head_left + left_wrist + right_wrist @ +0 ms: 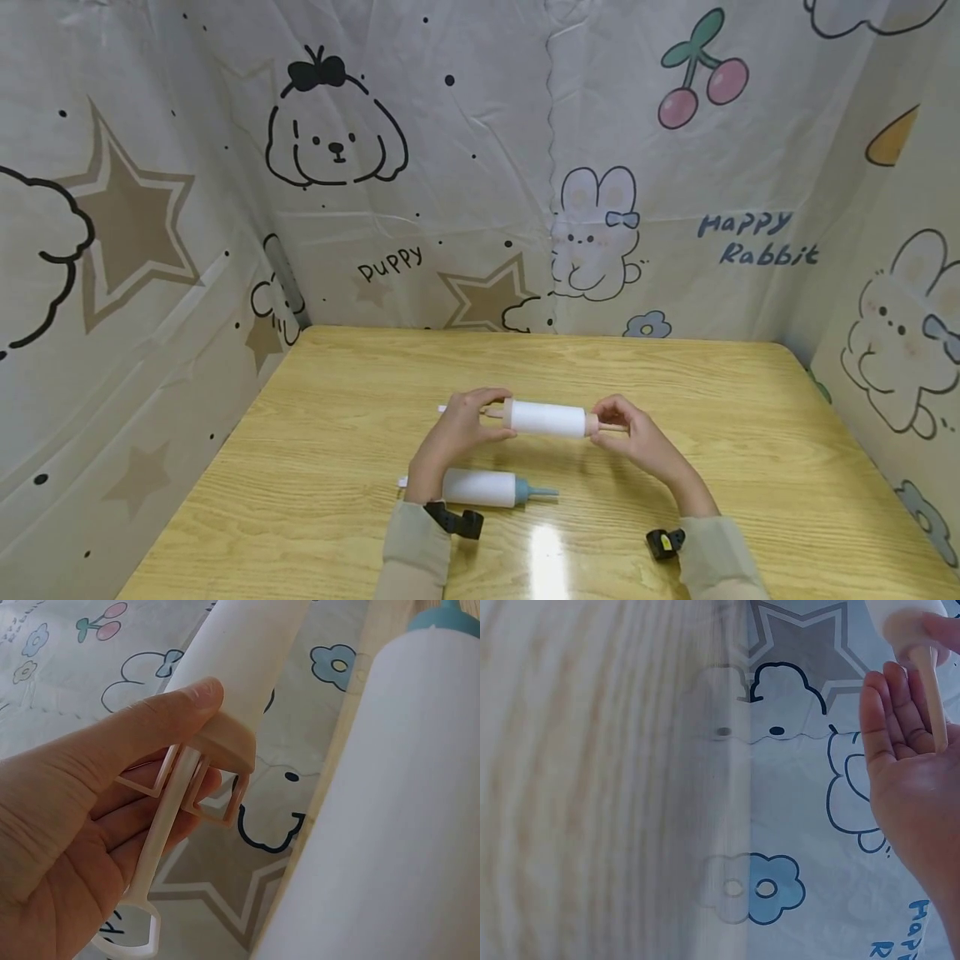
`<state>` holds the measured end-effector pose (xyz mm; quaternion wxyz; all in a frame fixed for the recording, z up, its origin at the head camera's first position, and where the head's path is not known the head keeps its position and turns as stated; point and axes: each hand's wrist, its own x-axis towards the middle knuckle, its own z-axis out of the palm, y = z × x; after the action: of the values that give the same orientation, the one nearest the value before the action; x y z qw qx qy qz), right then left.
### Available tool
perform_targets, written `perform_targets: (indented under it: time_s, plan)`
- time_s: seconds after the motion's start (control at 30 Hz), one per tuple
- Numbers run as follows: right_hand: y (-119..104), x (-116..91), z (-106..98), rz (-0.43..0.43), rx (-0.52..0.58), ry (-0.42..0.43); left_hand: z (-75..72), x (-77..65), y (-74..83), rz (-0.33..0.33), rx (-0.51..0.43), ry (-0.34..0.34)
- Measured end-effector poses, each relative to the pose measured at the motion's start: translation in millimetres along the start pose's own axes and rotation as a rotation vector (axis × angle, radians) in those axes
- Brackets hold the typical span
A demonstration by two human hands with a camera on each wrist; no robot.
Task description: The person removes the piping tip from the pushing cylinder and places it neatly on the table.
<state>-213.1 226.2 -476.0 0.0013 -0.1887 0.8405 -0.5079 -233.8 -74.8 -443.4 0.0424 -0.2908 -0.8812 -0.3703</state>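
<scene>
A large white syringe (548, 419) with pinkish-beige ends is held level above the table between both hands. My left hand (465, 427) grips its plunger end; in the left wrist view the thumb lies on the barrel (238, 656), beside the finger loops and the plunger rod (166, 817) with its ring handle. My right hand (639, 440) pinches the pinkish nozzle end, and the thin nozzle (932, 701) points back toward the palm in the right wrist view. Nearer the body, a second white syringe (478, 487) with a teal nozzle end lies on the table, partly hidden by the left forearm.
The wood-grain table (360, 375) has a rounded far edge. Patterned cloth (465, 167) with cartoon drawings stands around it at the back and both sides. A black camera (454, 522) is strapped on the left wrist, another camera (664, 544) on the right.
</scene>
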Motion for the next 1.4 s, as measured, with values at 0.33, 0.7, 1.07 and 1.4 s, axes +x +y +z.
perform_targets:
  time_s: [0.33, 0.7, 1.07, 1.4]
  plan:
    - [-1.8, 0.1, 2.3, -0.041, -0.019, 0.024, 1.9, -2.2, -3.5, -0.008, -0.018, -0.002]
    - [-3.6, 0.8, -1.1, 0.153, -0.008, 0.011, -0.6, -2.2, -1.5, -0.005, 0.004, 0.0]
    - [-4.0, -1.6, 0.4, 0.049, 0.014, 0.006, -1.4, -1.5, -2.8, 0.001, -0.001, 0.011]
    - [-3.1, 1.5, 2.9, -0.053, -0.065, 0.051, -0.8, -2.2, -3.6, -0.029, -0.02, 0.001]
